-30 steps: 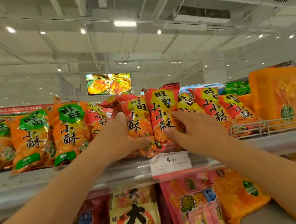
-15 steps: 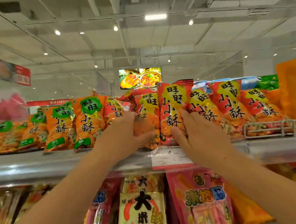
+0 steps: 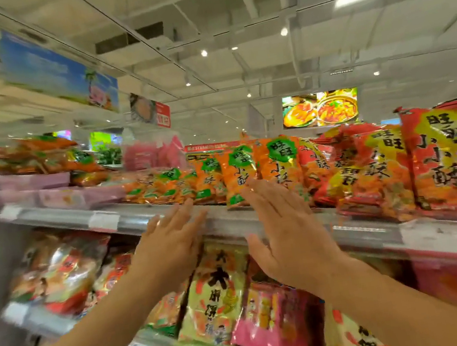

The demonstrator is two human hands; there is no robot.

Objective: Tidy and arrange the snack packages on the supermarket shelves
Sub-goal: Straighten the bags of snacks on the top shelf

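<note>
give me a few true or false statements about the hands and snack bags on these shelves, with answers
1. Both hands are open with straight fingers. True: the left hand and right hand grip nothing.
2. The right hand reaches toward the red snack bags. False: its fingertips are at the orange green-labelled bags.
3. The orange bags stand left of the red ones. True.
4. The left hand holds a pink package. False: it is at the shelf edge, holding nothing.
5. A yellow rice cracker bag sits on the shelf below. True.
</note>
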